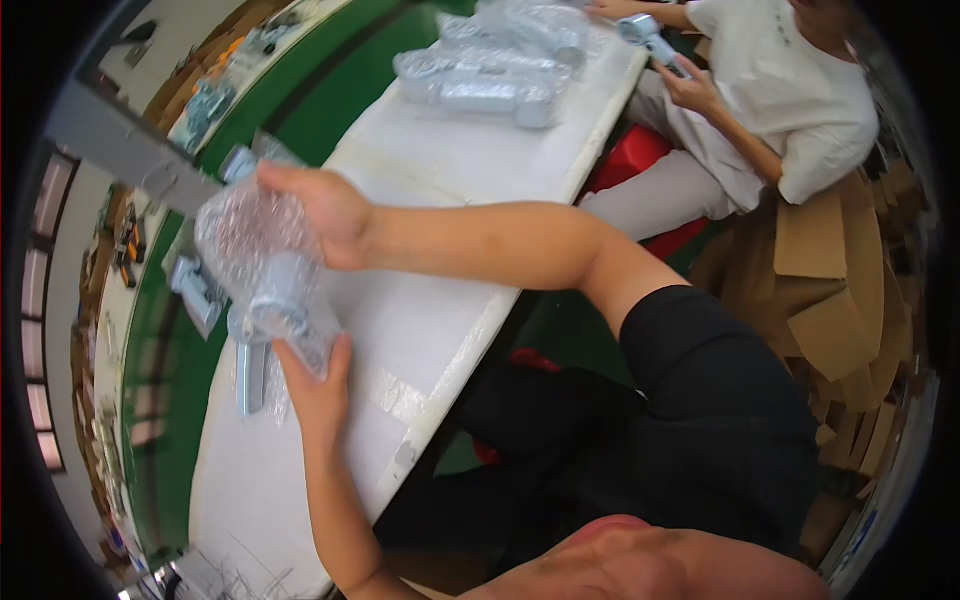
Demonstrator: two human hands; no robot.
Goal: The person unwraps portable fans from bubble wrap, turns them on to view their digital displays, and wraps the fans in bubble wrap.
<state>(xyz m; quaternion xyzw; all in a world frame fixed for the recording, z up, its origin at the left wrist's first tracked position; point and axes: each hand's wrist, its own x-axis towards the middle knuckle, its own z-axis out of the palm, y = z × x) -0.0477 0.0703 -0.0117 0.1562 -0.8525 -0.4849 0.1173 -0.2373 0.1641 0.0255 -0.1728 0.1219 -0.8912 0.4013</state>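
Note:
In front of me, over the white table (345, 330), is a clear bubble-wrap bag (245, 225) with a light-blue round-headed device (283, 295) inside, resembling a handheld fan. My right hand (325, 212) grips the bag's upper part, fingers partly hidden behind the plastic. Lower down, my left hand (315, 385) pinches the bag's near corner beside the round head, between thumb and fingers. A light-blue handle (251, 380) shows just left of my left hand; I cannot tell whether it belongs to the bagged device or another one.
Several bubble-wrapped light-blue devices (490, 90) lie at the table's far end. A green conveyor belt (300, 105) curves past, carrying a bagged device (197, 290). A co-worker (790, 90) sits opposite, holding a light-blue device (655, 45). Cardboard boxes (835, 290) are piled at right.

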